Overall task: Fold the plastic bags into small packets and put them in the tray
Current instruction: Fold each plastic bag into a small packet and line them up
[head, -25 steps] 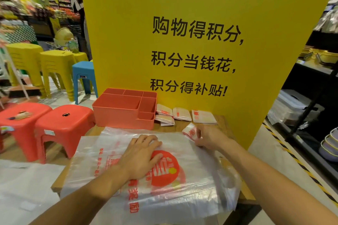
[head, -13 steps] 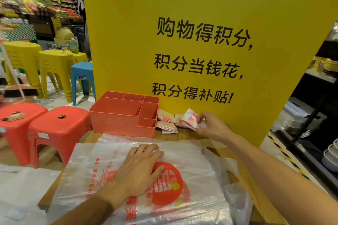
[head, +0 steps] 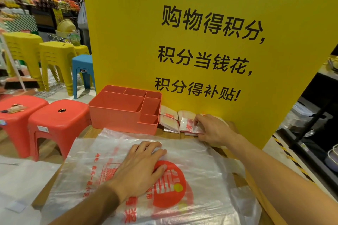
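Folded packets (head: pixel 169 120) stacked on counter (head: pixel 87 132), 3 o'clock of tray (head: pixel 124 117), none visible inside; right hand (head: pixel 214 129) pinches one; left hand (head: pixel 139 168) flat, fingers straight, on unfolded bag (head: pixel 201 199); tray loading seemingly all left

Right of the tray (head: pixel 118 120), the right hand (head: pixel 214 129) covers part of the folded packet (head: pixel 188 125) it grips; before the tray, the plastic bag (head: pixel 201 160) hides most of the bench (head: pixel 89 131), runs off the lower edge, small print illegible.
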Demonstrator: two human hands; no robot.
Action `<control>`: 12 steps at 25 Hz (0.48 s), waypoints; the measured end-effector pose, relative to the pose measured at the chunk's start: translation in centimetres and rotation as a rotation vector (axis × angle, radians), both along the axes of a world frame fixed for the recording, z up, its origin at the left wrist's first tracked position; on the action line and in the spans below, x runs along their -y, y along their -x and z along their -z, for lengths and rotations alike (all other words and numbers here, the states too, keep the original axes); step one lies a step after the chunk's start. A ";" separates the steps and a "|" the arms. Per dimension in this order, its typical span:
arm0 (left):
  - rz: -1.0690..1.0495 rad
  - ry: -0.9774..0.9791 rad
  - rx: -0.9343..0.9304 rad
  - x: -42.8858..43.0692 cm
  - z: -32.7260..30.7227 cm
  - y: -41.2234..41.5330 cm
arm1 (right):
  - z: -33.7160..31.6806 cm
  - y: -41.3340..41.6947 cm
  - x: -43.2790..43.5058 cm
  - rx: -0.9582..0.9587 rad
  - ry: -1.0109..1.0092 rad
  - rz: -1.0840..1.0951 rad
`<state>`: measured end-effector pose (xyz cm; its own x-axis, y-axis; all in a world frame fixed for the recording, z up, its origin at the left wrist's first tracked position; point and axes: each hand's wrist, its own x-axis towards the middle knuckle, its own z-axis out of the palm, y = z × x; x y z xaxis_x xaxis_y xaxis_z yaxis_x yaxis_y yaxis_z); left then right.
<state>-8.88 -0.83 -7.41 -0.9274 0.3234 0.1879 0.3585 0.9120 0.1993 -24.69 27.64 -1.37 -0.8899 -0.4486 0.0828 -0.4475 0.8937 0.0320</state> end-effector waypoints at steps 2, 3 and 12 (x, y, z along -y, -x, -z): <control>0.003 0.006 -0.005 -0.1 0.0 0.0 | 0.8 -0.3 -0.6 -0.053 -0.038 -0.039; 0.003 0.007 -0.006 -0.1 0.0 -0.1 | 1.2 -0.5 -0.8 -0.042 -0.031 -0.049; 0.003 0.004 -0.004 -0.2 -0.5 -0.3 | 1.4 -1.4 -0.8 -0.042 0.058 -0.131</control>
<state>-8.54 -0.63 -6.86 -0.9257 0.3270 0.1902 0.3620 0.9117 0.1943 -23.28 28.48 -2.81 -0.8193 -0.5539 0.1478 -0.5598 0.8287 0.0026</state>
